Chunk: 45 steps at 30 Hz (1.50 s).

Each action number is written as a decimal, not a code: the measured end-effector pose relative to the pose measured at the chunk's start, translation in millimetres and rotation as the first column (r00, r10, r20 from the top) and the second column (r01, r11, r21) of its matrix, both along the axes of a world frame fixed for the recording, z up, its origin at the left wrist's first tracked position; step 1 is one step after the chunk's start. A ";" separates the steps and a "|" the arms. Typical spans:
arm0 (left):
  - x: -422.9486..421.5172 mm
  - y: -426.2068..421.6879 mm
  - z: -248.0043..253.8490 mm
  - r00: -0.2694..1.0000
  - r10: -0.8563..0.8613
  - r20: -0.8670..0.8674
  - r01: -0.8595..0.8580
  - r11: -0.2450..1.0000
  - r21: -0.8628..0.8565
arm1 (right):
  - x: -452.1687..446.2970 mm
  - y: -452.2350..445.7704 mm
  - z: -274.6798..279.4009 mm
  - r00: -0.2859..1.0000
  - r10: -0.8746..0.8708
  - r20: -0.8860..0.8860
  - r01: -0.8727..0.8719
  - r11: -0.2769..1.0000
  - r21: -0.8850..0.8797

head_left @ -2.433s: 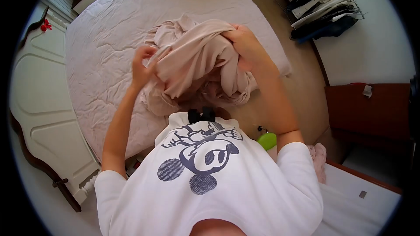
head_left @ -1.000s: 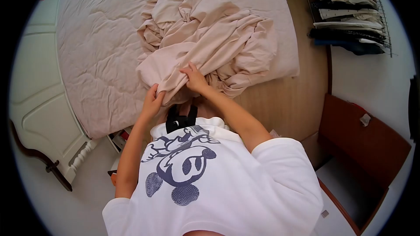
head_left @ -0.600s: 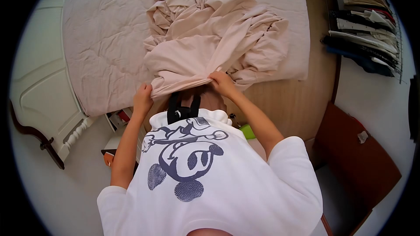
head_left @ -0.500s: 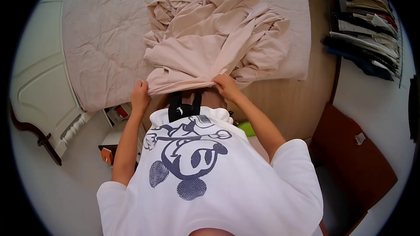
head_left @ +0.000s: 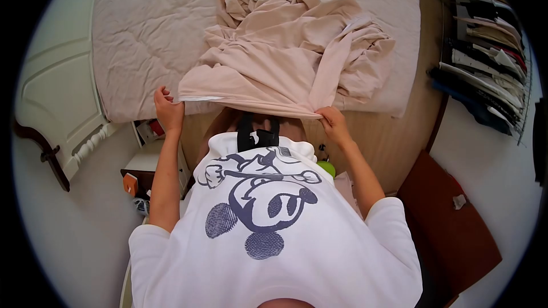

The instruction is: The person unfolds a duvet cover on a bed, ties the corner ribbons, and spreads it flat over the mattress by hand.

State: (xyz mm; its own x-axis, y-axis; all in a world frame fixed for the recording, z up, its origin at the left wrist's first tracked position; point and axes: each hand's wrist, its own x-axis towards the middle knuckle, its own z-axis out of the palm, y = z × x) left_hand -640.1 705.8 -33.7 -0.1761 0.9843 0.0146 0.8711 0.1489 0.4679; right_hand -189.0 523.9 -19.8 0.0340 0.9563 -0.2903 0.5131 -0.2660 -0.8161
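Observation:
A pale pink fabric bed cover (head_left: 257, 68) lies bunched in folds on the bed, its near edge drawn out toward me. My left hand (head_left: 169, 111) pinches the left end of that edge, with some fingers loosely raised. At the right end, my right hand (head_left: 334, 125) is closed on the edge, which stretches nearly straight between both hands in front of my waist. A thin white strip shows along the edge close to my left hand. Inside the heap, the layers are hidden by folds.
Under the heap is a bed with a pink quilted surface (head_left: 142, 51). A white headboard (head_left: 57, 80) stands at left, near a small bedside cabinet (head_left: 142, 157). Hanging clothes (head_left: 485, 63) line the right wall. A reddish-brown wooden panel (head_left: 445, 222) is at lower right.
My hands have moved apart, the left outward to the left and the right outward to the right. The cover's near edge is now wider and tauter. The view has shifted slightly.

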 end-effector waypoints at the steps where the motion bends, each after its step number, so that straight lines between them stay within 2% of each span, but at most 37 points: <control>1: -1.9 1.3 -1.3 1.000 0.012 0.026 -0.013 0.999 0.033 | 3.6 -5.1 -2.5 1.000 -0.002 0.013 0.002 1.000 0.011; 4: 6.4 4.1 -0.9 0.973 0.065 0.220 -0.069 0.998 0.012 | 14.7 -19.8 -1.4 0.996 -0.037 0.083 0.035 0.999 0.021; 7: 22.9 8.8 1.3 0.975 -0.020 0.221 0.013 0.999 0.030 | 42.2 -39.8 1.3 0.968 -0.150 0.200 0.146 0.989 0.037; 10: 44.5 11.7 0.5 0.956 -0.267 0.120 0.255 0.961 0.107 | 105.5 -75.4 -16.7 0.876 -0.371 0.309 0.340 0.928 0.152; 12: 64.4 15.4 3.4 0.912 -0.396 0.108 0.372 0.909 0.190 | 137.6 -89.3 -6.7 0.815 -0.515 0.265 0.503 0.856 0.117; 15: 87.5 24.0 15.2 0.838 -0.542 0.060 0.505 0.812 0.293 | 167.6 -114.8 -8.5 0.747 -0.620 0.239 0.600 0.784 0.158; 18: 102.9 30.3 28.3 0.789 -0.613 0.042 0.561 0.747 0.358 | 171.5 -134.2 -6.9 0.732 -0.530 0.428 0.519 0.841 0.155; 22: 111.0 34.1 42.2 0.764 -0.642 0.072 0.576 0.728 0.372 | 154.2 -149.8 -18.3 0.710 -0.573 0.409 0.595 0.799 0.086; 24: 116.9 36.2 45.6 0.704 -0.691 0.165 0.611 0.707 0.357 | 154.4 -155.4 -31.9 0.714 -0.564 0.415 0.599 0.799 0.056; 25: 119.1 38.1 46.8 0.669 -0.713 0.210 0.629 0.693 0.352 | 159.9 -150.4 -32.3 0.745 -0.538 0.395 0.596 0.802 -0.031; 26: 114.6 37.2 38.5 0.629 -0.641 0.439 0.663 0.738 0.127 | 171.2 -140.9 -33.6 0.773 -0.515 0.371 0.589 0.799 -0.117; 27: 104.5 34.9 22.0 0.590 -0.501 0.633 0.704 0.704 -0.099 | 179.6 -123.5 -28.8 0.796 -0.498 0.345 0.580 0.789 -0.200; 28: 97.9 35.7 12.7 0.558 -0.305 0.772 0.745 0.593 -0.304 | 191.5 -97.5 -20.5 0.816 -0.473 0.331 0.557 0.797 -0.234; 30: 95.6 42.0 21.0 0.630 -0.030 0.776 0.716 0.410 -0.565 | 230.2 -31.0 -13.1 0.858 -0.428 0.283 0.495 0.836 -0.237; 31: 94.6 47.1 22.8 0.669 0.099 0.736 0.690 0.286 -0.665 | 261.7 5.1 -19.0 0.882 -0.274 0.384 0.348 0.927 -0.138; 33: 86.6 60.4 9.9 0.559 0.333 0.759 0.689 0.324 -0.649 | 262.0 112.9 30.3 0.821 -0.311 0.478 0.241 0.949 0.203; 34: 83.8 69.7 3.8 0.487 0.444 0.752 0.682 0.344 -0.645 | 250.5 164.4 56.1 0.786 -0.479 0.391 0.394 0.875 0.280; 35: 81.9 90.5 11.5 0.338 0.560 0.756 0.683 0.407 -0.607 | 226.2 210.2 78.7 0.831 -0.556 0.027 0.466 0.721 0.513; 36: 83.2 114.4 28.4 0.174 0.653 0.737 0.668 0.471 -0.576 | 194.9 248.0 104.6 0.824 -0.501 -0.265 0.548 0.587 0.596; 37: 86.6 133.5 45.3 -0.021 0.610 0.792 0.751 0.533 -0.390 | 160.1 284.6 128.3 0.834 -0.314 -0.455 0.552 0.487 0.677; 38: 85.4 148.8 59.9 -0.222 0.554 0.803 0.787 0.587 -0.188 | 121.8 304.9 131.6 0.863 -0.275 -0.425 0.505 0.525 0.686; 40: 85.2 164.0 79.4 -0.291 0.513 0.808 0.714 0.678 -0.173 | 58.8 331.0 138.2 0.912 -0.184 -0.366 0.400 0.593 0.698; 41: 88.8 167.6 86.0 -0.326 0.488 0.810 0.671 0.723 -0.165 | 45.0 326.8 114.9 0.947 -0.311 -0.080 0.313 0.841 0.440; 42: 88.8 166.3 86.2 -0.338 0.502 0.796 0.663 0.727 -0.177 | 5.9 323.5 108.0 0.966 -0.181 -0.184 0.246 0.862 0.444; 43: 89.9 159.4 83.4 -0.352 0.516 0.781 0.653 0.733 -0.190 | -31.9 311.5 93.7 0.969 -0.124 -0.214 0.205 0.885 0.418; 44: 90.8 152.6 83.8 -0.367 0.530 0.764 0.641 0.740 -0.206 | -62.1 296.6 73.7 0.972 -0.059 -0.227 0.146 0.909 0.390; 45: 92.3 145.8 88.2 -0.344 0.567 0.748 0.627 0.732 -0.266 | -86.5 279.8 51.4 0.989 -0.018 -0.147 0.079 0.904 0.421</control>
